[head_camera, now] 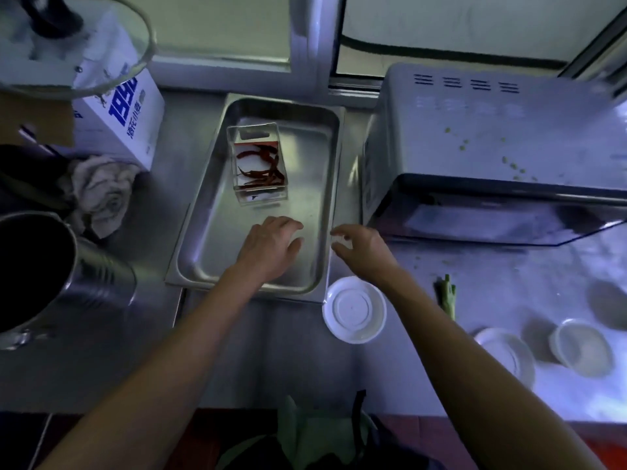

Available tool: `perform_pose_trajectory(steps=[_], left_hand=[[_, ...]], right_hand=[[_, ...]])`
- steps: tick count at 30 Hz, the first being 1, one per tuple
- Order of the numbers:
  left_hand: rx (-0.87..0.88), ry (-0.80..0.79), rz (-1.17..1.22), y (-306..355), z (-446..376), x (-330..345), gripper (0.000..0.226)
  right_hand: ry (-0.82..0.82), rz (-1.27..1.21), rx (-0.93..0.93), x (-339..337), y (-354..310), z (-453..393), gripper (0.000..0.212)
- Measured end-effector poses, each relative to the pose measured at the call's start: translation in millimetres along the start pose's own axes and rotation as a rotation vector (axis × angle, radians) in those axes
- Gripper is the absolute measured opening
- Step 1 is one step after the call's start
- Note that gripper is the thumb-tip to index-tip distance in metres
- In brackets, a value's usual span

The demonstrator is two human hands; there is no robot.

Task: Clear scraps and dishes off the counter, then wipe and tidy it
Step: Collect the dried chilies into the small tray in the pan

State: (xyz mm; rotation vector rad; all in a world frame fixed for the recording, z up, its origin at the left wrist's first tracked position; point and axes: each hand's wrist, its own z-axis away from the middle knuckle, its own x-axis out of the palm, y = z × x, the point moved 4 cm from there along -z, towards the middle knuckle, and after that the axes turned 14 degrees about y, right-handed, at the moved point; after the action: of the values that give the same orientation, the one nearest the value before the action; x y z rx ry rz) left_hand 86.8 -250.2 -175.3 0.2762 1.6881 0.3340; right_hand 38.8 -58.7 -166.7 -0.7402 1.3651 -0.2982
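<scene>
We see a shiny metal tray (203, 239) lying flat on the grey worktop (271, 351), between a white box with blue writing (125, 113) and a silver oven (492, 147). The tray is deep, with round corners. Inside it, near the far end, stands a small clear box (258, 164) with dry red chillies (263, 169) in it.

Our left hand (271, 249) is inside the tray, near its close end, with the fingers spread out and holding nothing. Our right hand (364, 247) is just beside the tray's right rim, with the fingers loosely bent and nothing in them.

A round white lid (354, 310) lies on the worktop, touching the tray's near right corner. Further right we see a green veggie scrap (448, 295), a white dish (509, 354) and a round tub (582, 347). Little green bits (509, 161) lie on top of the oven. A crumpled cloth (101, 195) sits to the left, beside a big metal pot (51, 273).
</scene>
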Motion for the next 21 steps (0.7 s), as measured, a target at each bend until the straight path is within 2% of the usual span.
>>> perform_pose_trajectory(steps=[16, 21], left_hand=[[0.203, -0.057, 0.045, 194, 115, 41, 0.028], [0.306, -0.128, 0.054, 257, 160, 58, 0.034]], right_hand=[[0.186, 0.071, 0.242, -113, 125, 211, 0.036], [0.285, 0.062, 0.285, -144, 157, 293, 0.035]])
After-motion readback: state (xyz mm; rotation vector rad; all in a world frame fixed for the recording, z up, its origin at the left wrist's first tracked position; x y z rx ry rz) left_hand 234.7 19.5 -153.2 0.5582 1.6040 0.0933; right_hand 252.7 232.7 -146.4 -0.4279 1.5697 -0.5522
